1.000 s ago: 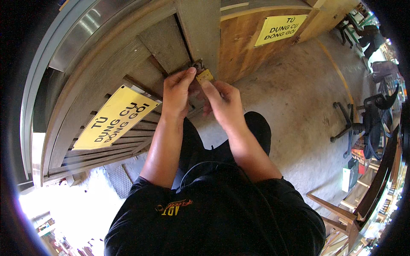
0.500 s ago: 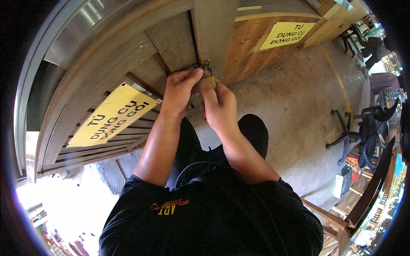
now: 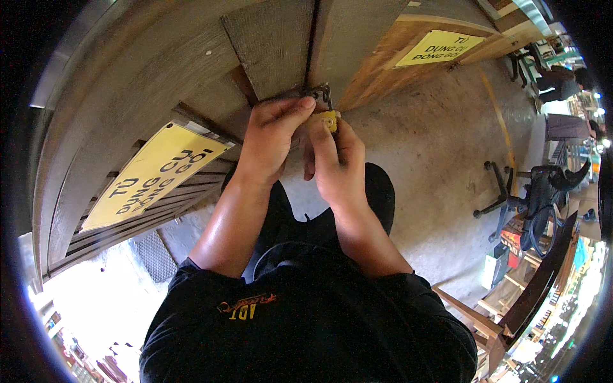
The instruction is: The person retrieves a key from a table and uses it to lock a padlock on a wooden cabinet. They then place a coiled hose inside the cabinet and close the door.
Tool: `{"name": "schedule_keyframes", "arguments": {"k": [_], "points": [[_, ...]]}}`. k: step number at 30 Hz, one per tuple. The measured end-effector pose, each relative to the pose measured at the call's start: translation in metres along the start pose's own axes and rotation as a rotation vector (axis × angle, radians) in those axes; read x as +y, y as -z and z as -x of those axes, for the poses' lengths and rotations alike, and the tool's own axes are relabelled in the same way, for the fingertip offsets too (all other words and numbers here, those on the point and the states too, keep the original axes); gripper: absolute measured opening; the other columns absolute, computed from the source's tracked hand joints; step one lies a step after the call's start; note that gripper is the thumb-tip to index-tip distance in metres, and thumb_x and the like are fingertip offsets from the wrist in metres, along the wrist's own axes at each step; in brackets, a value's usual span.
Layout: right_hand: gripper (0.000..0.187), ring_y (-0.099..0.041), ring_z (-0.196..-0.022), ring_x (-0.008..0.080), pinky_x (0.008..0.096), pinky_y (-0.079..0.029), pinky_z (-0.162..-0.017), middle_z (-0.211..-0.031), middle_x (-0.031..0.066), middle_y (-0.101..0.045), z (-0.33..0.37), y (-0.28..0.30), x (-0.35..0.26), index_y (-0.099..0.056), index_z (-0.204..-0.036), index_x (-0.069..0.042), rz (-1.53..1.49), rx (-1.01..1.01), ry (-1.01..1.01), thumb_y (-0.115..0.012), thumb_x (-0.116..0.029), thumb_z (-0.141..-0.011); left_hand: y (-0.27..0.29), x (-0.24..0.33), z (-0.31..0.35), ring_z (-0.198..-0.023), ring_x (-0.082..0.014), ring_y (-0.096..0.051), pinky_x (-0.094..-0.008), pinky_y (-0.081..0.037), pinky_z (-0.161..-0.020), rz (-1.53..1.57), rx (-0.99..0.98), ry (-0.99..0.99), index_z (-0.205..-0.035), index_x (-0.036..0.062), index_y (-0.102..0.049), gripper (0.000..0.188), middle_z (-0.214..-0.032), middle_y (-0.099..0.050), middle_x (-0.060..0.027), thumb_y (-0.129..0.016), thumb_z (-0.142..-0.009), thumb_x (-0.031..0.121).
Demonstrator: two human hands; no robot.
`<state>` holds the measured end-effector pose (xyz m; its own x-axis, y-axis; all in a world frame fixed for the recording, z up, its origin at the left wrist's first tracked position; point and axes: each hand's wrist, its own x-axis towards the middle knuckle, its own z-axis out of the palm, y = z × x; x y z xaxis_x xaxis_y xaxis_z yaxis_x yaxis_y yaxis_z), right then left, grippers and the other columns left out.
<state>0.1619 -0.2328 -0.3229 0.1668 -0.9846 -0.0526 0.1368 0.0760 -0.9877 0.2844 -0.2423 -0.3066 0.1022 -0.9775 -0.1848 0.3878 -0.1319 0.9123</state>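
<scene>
A slatted wooden cabinet door [image 3: 211,51] stands in front of me on the left, with a metal hasp [image 3: 327,93] at its edge. My right hand [image 3: 335,156] is closed around a small yellow padlock [image 3: 330,120], just below the hasp; the fingers cover part of it. Close beside it, my left hand [image 3: 271,131] is closed, thumb pressed to the bent forefinger near the hasp. What the left fingers hold, if anything, is hidden.
Yellow printed signs hang on the slatted door [image 3: 159,175] and on a brown wooden panel [image 3: 383,51]. Concrete floor [image 3: 421,159] lies to the right, with a black wheeled chair [image 3: 536,191] and a wooden frame [image 3: 472,316] beyond. Two people [image 3: 562,83] are at the far right.
My view has shifted slightly. The right hand has tilted a little away from the left, and more of the yellow padlock and the hasp shows.
</scene>
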Motion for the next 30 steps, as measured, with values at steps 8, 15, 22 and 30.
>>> {"name": "schedule_keyframes", "arguments": {"k": [8,15,22,30], "points": [[0.019,-0.051,-0.075,0.0068,0.0259,-0.043,-0.065,-0.079,-0.0005,-0.061,-0.01,-0.002,-0.008,-0.062,-0.096,0.0,-0.027,-0.011,-0.031,-0.055,-0.017,-0.101,0.009,-0.008,-0.007,-0.077,-0.0094,-0.061,-0.0234,-0.046,-0.069,-0.126,0.071,-0.068,-0.096,-0.0023,-0.073,0.024,-0.085,-0.07,-0.0034,-0.064,-0.096,0.02],[0.023,-0.048,-0.063,0.0048,0.0242,-0.038,-0.051,-0.073,-0.0045,-0.056,-0.015,0.005,-0.008,-0.062,-0.095,-0.005,-0.089,-0.096,-0.142,-0.055,-0.025,-0.102,0.019,-0.011,0.0,-0.082,-0.0115,-0.063,-0.0267,-0.05,-0.07,0.072,-0.011,-0.057,-0.106,-0.0034,-0.07,0.024,-0.092,-0.07,-0.0059,-0.067,-0.095,0.018],[0.031,-0.057,-0.061,0.012,0.0284,-0.046,-0.05,-0.076,0.0016,-0.062,-0.014,0.02,-0.006,-0.063,-0.104,-0.004,-0.305,-0.22,-0.191,-0.059,-0.034,-0.101,0.016,-0.021,0.012,-0.089,-0.0129,-0.063,-0.028,-0.051,-0.077,0.071,-0.009,0.006,-0.11,-0.0053,-0.069,0.028,-0.097,-0.07,-0.0083,-0.069,-0.093,0.016],[0.028,-0.059,-0.06,0.0198,0.0339,-0.046,-0.051,-0.075,0.0107,-0.063,-0.01,0.033,0.011,-0.059,-0.1,-0.003,-0.624,-0.347,-0.392,-0.063,-0.031,-0.097,0.009,-0.021,0.011,-0.082,-0.011,-0.062,-0.0259,-0.048,-0.076,0.008,-0.013,0.041,-0.108,-0.0045,-0.071,0.028,-0.092,-0.071,-0.006,-0.071,-0.092,0.019]]}}
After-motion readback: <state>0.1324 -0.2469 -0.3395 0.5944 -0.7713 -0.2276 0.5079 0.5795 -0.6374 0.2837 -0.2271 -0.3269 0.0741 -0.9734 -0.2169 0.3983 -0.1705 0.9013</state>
